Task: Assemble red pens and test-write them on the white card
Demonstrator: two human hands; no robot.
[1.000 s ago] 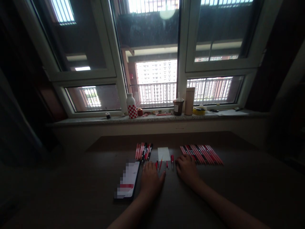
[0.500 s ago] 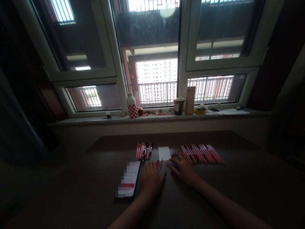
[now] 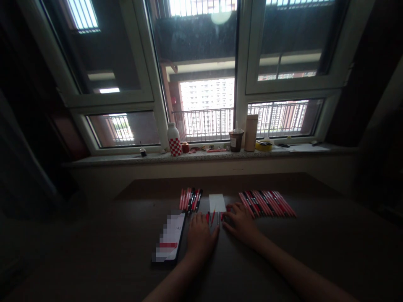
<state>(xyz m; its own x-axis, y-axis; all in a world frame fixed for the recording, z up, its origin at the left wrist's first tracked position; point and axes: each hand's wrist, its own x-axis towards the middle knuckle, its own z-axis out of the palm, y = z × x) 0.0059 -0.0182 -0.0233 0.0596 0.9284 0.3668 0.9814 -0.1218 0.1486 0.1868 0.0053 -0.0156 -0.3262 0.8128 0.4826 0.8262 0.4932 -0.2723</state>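
My left hand lies on the dark table with its fingers apart, right of a phone and beside a few small pen parts. My right hand is at the right side of these parts, its fingers bent near a small red piece; whether it grips anything is too small to tell. Between and beyond the hands is a white paper. Several red and black pens lie in a group behind my left hand, and a longer row of pens lies right of my right hand.
On the windowsill behind the table stand a checkered bottle, a dark cup and a tan flask. Yellow tape and white paper sheets lie farther right.
My right hand has shifted slightly left, closer to the small parts. My left hand has barely moved.
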